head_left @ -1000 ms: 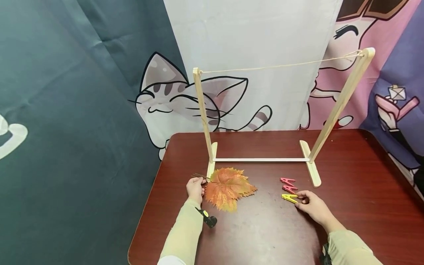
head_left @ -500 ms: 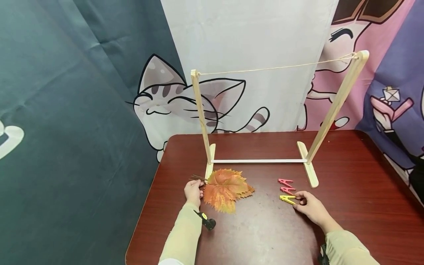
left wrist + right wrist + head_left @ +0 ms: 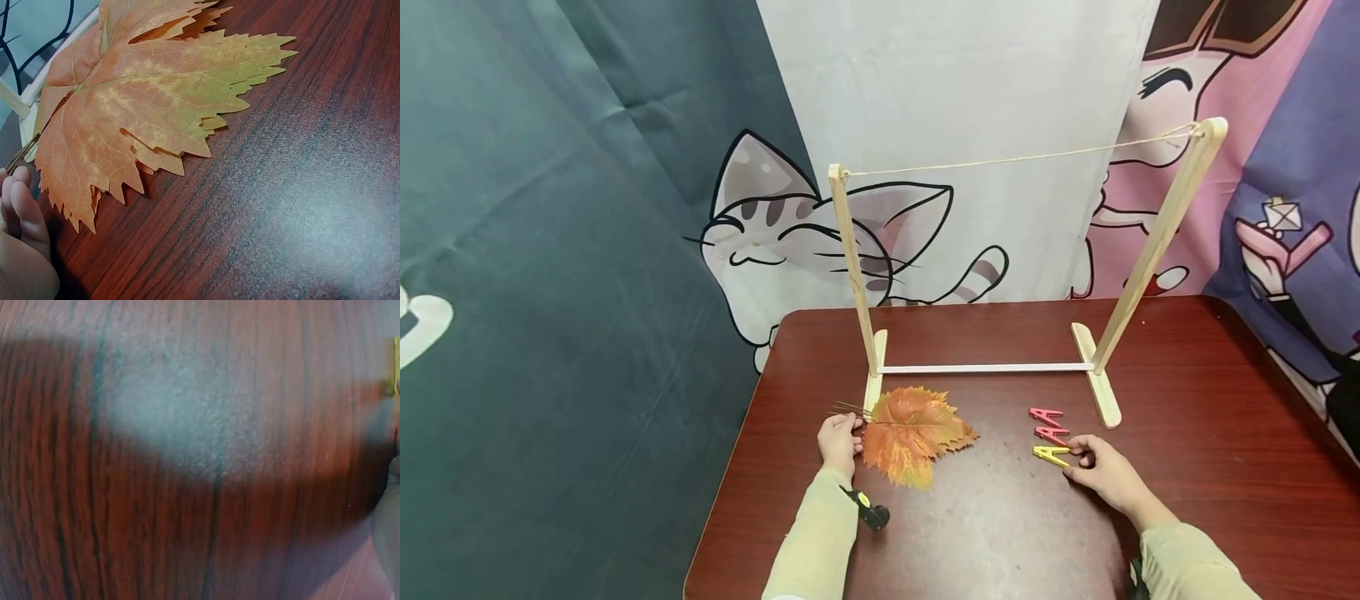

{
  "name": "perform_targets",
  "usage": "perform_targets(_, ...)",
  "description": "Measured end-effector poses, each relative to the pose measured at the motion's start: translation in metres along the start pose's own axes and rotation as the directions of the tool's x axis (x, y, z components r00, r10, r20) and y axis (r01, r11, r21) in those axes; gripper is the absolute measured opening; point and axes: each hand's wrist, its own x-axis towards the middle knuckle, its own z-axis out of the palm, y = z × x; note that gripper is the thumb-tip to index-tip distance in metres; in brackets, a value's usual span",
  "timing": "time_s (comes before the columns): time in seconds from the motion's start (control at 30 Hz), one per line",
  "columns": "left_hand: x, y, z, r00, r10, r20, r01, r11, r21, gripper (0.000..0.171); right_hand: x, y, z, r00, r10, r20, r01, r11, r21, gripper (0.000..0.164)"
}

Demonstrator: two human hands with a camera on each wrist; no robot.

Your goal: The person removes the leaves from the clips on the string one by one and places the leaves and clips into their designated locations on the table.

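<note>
My left hand (image 3: 838, 442) pinches the thin stems of a small stack of orange and yellow-green artificial leaves (image 3: 917, 433). In the left wrist view the serrated leaves (image 3: 125, 106) spread over the table, layered on one another, and the fingers (image 3: 28, 212) curl at the stems. My right hand (image 3: 1105, 471) pinches the handle ends of a yellow clothespin (image 3: 1049, 455) between thumb and fingers. Just beyond it lie two red clothespins (image 3: 1047, 417). Only a sliver of the yellow clothespin (image 3: 397, 362) shows in the right wrist view.
Behind the leaves stands a wooden frame with a left post (image 3: 853, 267), a right post (image 3: 1161, 242), a white bottom bar (image 3: 985, 368) and a string (image 3: 1000, 160) tied across the top. The dark red table (image 3: 985, 533) ends at a printed curtain (image 3: 985, 75).
The view has shifted slightly, so everything sits a little lower and further left. Both hands keep their grips on the leaf stems and the yellow clothespin.
</note>
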Motion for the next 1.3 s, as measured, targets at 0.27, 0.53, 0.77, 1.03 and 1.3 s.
perform_targets(0.27,-0.0013,0.0004,0.0014,1.000,0.004,-0.012,-0.004,1.000,-0.002,0.014,-0.0017,0.0002,0.0025,1.000,-0.011,-0.024,0.011,1.000,-0.015,0.042)
perform_targets(0.53,-0.0026,0.0006,0.0019,1.000,-0.003,-0.004,0.003,1.000,-0.003,0.016,-0.0034,-0.0009,0.0030,0.999,0.000,-0.043,0.000,1.000,-0.018,0.042)
perform_targets(0.77,-0.0033,0.0025,0.0029,1.000,-0.004,-0.017,0.004,1.000,-0.007,0.016,-0.0026,-0.0004,0.0025,0.999,0.010,-0.050,-0.011,1.000,-0.010,0.044)
perform_targets(1.03,-0.0027,-0.0022,0.0019,1.000,-0.002,0.018,0.002,1.000,-0.024,0.019,-0.0033,0.0013,-0.0005,0.999,0.046,-0.027,-0.047,0.999,-0.020,0.049)
perform_targets(1.3,-0.0007,-0.0037,-0.0040,0.999,0.011,0.035,-0.010,1.000,-0.027,0.024,-0.0012,-0.0002,-0.0003,0.999,0.028,-0.020,-0.028,1.000,-0.005,0.047)
